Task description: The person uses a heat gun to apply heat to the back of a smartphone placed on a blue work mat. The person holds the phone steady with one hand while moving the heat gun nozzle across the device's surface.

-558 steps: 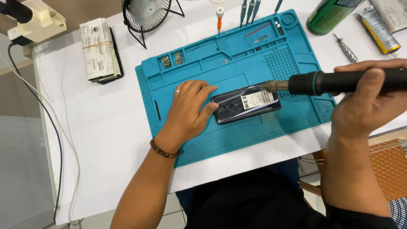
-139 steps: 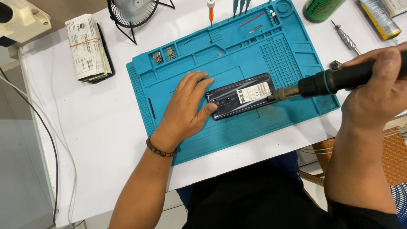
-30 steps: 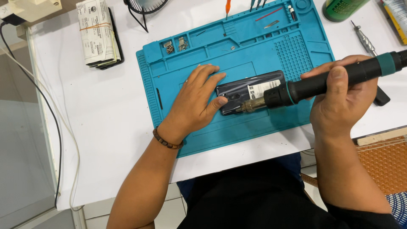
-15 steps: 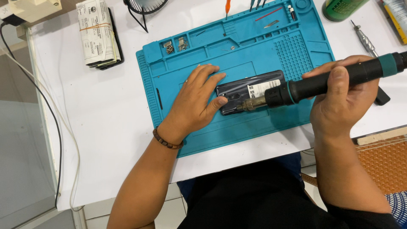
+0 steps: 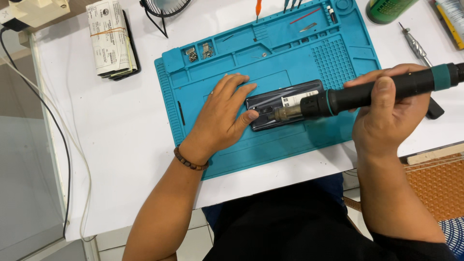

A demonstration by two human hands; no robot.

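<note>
Phone [image 5: 282,104] lies flat mid-mat on the teal work mat [image 5: 270,58], open mat around it. Left hand [image 5: 220,116] rests spread, flat against its left end. Right hand [image 5: 391,113] is closed round a black hot-air tool [image 5: 367,92], nozzle over the phone; the tool's tail runs off frame.

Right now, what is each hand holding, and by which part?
The right hand grips the hot-air tool around its black handle. The left hand holds nothing; it rests flat against the phone's left end.
</note>
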